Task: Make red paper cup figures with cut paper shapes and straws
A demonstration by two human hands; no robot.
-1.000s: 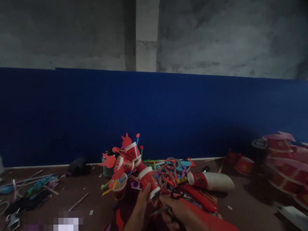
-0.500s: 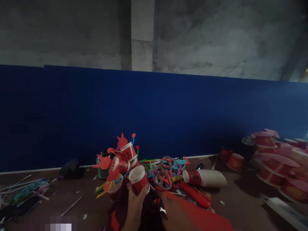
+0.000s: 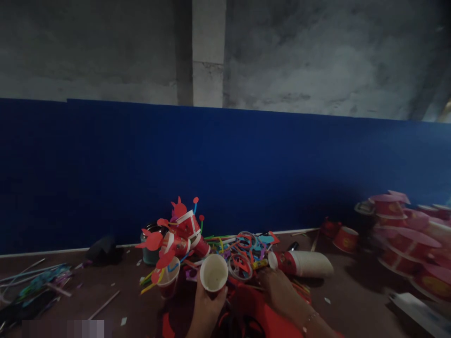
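My left hand is wrapped round a red paper cup, whose white inside faces me. Over the pile of craft scraps, my right hand reaches toward the yellow and red pieces beside a nested stack of paper cups. Its fingertips are hidden, so their grip does not show. Below my hands lies a red sheet, with dark loops like scissor handles on it. Left of the held cup are decorated red cups with paper shapes and straws, one upright cup nearest.
A roll of clear tape lies among straws and paper scraps. At the right stand red cup models and a single red cup. More straws lie at the left. A blue panel runs behind the table.
My left hand has tipped the cup so its opening faces me. My right hand has moved away to the right, from near the red sheet to the pile by the cup stack.
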